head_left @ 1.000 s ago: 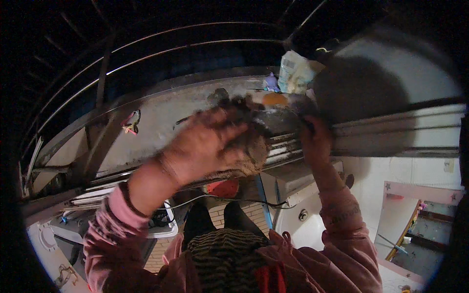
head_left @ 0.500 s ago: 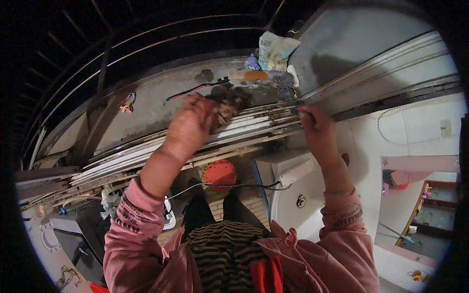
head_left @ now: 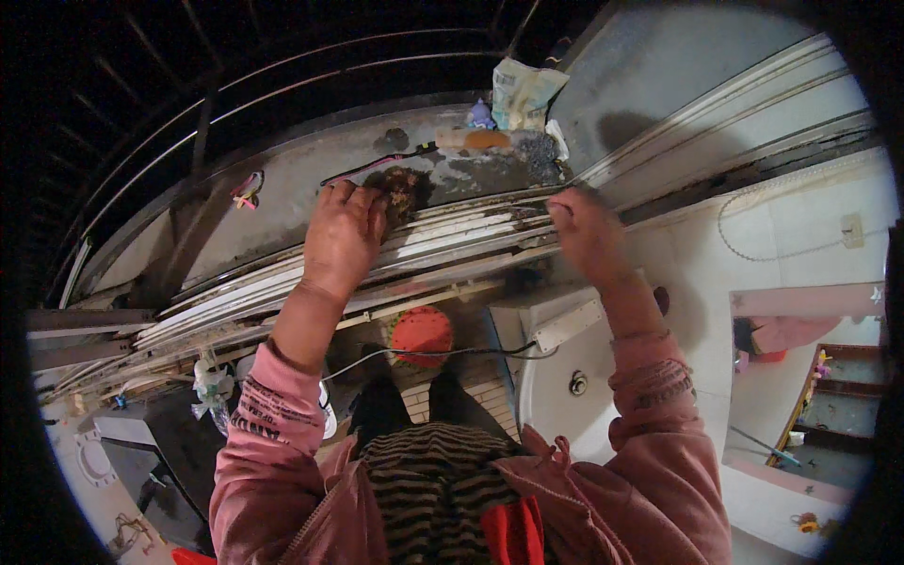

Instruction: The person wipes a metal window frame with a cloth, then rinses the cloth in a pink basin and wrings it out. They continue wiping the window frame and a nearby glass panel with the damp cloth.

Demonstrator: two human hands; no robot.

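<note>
My left hand (head_left: 341,240) is closed, its fingers curled at the edge of a dirty brown clump of cleaning rag (head_left: 405,191), which lies against the sill beside the white window track (head_left: 424,231). My right hand (head_left: 586,231) is closed over the track farther right, fingertips down at its rails. Motion smears it a little, and whatever is between its fingers is hidden. Just beyond my left hand a black and red toothbrush (head_left: 377,165) rests on the wet grey sill (head_left: 292,198).
Past the sill runs a metal railing (head_left: 377,71). A plastic bag (head_left: 527,92), a small purple figure (head_left: 480,115) and a grey scouring pad (head_left: 537,155) are at the back. Below the track are a white basin (head_left: 565,414), a red round stool (head_left: 421,336) and a cable (head_left: 452,355).
My left hand has moved left and slightly nearer, and the brown rag has shifted left with it. My right hand has moved a little left and its fingers have turned down over the track.
</note>
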